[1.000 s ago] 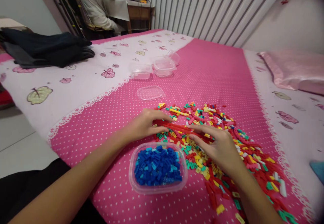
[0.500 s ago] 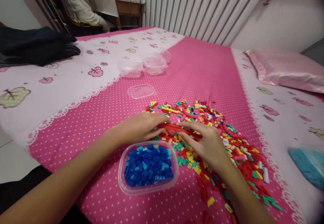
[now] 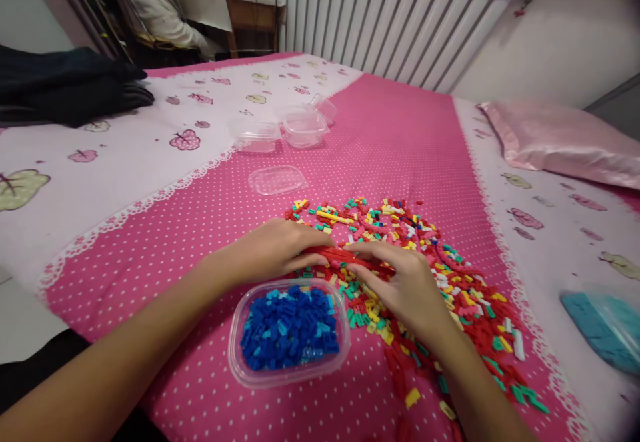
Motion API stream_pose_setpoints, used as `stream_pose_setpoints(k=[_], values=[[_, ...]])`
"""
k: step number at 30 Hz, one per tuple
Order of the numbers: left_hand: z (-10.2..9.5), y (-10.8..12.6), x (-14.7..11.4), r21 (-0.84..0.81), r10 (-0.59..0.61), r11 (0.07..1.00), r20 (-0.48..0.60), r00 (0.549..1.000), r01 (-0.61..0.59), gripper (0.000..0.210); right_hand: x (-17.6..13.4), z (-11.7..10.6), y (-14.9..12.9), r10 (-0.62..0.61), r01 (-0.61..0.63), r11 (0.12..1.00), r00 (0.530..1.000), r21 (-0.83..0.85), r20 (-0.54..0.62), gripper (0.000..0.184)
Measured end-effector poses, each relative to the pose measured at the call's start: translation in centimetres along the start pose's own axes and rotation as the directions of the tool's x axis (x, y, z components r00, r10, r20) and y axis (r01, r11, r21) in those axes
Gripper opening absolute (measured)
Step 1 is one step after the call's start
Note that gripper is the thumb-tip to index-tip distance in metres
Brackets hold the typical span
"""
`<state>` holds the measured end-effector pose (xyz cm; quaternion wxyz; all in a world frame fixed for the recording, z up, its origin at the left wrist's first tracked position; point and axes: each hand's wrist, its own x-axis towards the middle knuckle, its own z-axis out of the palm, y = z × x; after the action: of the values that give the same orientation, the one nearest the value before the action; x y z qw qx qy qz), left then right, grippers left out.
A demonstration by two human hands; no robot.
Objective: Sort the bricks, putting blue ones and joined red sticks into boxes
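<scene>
Between my two hands, just above the pile, lies a bundle of long red plastic pieces (image 3: 336, 254). My left hand (image 3: 277, 249) is closed on its left end, thumb below and fingers above. The right end is gripped by my right hand (image 3: 400, 279), whose palm hides part of it. Under and around the hands spreads a pile of small building bricks (image 3: 465, 295) in red, yellow, green, white and pink. A clear plastic tub (image 3: 235, 335) stands in front of my left hand, holding many blue bricks (image 3: 290, 325).
Clear empty tubs (image 3: 305, 129) and a flat clear lid (image 3: 278, 180) lie farther back on the bed. Dark folded clothes (image 3: 65, 89) are at left. A pink pillow (image 3: 560, 139) and a bag of teal pieces (image 3: 600, 329) lie at right. Another person (image 3: 155, 15) sits by a desk.
Both hands keep hold of the red bundle in nearly the same place. The whole view has shifted slightly; nothing else has clearly moved.
</scene>
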<state>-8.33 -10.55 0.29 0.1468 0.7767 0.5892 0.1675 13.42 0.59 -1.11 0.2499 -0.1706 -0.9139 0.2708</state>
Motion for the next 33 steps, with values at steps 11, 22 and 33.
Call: stream_pose_setpoints(k=[11, 22, 33], values=[[-0.1, -1.0, -0.2, -0.207, -0.215, 0.961, -0.138, 0.967, 0.184, 0.037, 0.2, -0.6, 0.4, 0.224, -0.226, 0.962, 0.974, 0.153, 0.03, 0.024], [-0.1, -1.2, -0.1, -0.361, -0.349, 0.886, -0.103, 0.931, 0.292, 0.04, 0.1, -0.7, 1.0, 0.333, -0.343, 0.909, 0.939, 0.237, 0.082, 0.029], [0.5, -2.4, 0.0, 0.069, -0.076, 0.995, -0.035, 0.996, 0.078, 0.02, -0.2, 0.0, 1.3, 0.293, -0.305, 0.87, 0.952, 0.387, 0.09, 0.031]])
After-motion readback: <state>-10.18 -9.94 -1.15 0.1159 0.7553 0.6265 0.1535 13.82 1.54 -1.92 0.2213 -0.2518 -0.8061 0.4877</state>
